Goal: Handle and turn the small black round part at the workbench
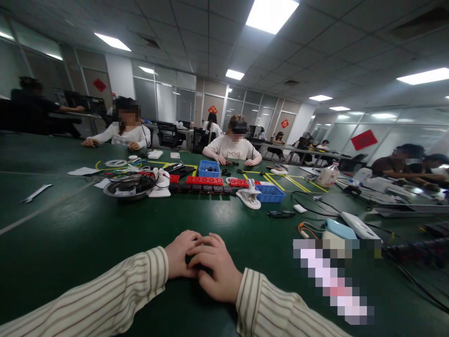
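My two hands rest together on the green table, near its front edge. My right hand lies partly over my left hand, the fingers of both curled and pressed against each other. Something small and dark shows between the fingers; I cannot make out what it is. Both arms wear striped sleeves. Farther back on the table lie a row of red blocks, a metal bowl with cables in it, a white clamp-like tool and two blue bins.
A pale blue power bank, a white device and loose cables lie at the right. A person in white sits across the table, another at the back left, others at the right. Yellow tape marks the far tabletop.
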### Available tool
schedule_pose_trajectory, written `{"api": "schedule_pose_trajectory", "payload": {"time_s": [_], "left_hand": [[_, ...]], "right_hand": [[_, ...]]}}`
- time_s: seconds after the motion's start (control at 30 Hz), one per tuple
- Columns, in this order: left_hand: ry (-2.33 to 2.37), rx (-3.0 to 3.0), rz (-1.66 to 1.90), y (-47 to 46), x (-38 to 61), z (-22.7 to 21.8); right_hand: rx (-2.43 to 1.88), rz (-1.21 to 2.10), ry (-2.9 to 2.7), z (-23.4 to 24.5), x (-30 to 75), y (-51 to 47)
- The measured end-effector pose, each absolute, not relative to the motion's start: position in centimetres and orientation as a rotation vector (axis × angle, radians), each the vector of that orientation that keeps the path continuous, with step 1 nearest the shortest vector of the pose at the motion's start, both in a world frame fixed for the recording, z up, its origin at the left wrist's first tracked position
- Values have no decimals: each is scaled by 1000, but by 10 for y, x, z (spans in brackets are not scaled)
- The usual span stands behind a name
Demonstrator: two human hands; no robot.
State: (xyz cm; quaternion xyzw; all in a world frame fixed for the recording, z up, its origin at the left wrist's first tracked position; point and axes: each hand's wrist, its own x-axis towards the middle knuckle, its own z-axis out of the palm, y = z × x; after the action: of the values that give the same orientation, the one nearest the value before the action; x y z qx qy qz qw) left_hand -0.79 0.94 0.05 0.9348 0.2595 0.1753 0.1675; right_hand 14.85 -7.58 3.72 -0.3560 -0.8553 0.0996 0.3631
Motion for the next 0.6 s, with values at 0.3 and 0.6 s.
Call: {"api": "schedule_pose_trajectory", "payload": {"time_s": [0.3,0.6], "left_hand": [[826,2616,480,4,-7,11],[913,2554,492,5,-4,10]], "right_hand": [[-1304,103,-1988,23,141,-62],[-995,218,-2108,32,148,-60]]}}
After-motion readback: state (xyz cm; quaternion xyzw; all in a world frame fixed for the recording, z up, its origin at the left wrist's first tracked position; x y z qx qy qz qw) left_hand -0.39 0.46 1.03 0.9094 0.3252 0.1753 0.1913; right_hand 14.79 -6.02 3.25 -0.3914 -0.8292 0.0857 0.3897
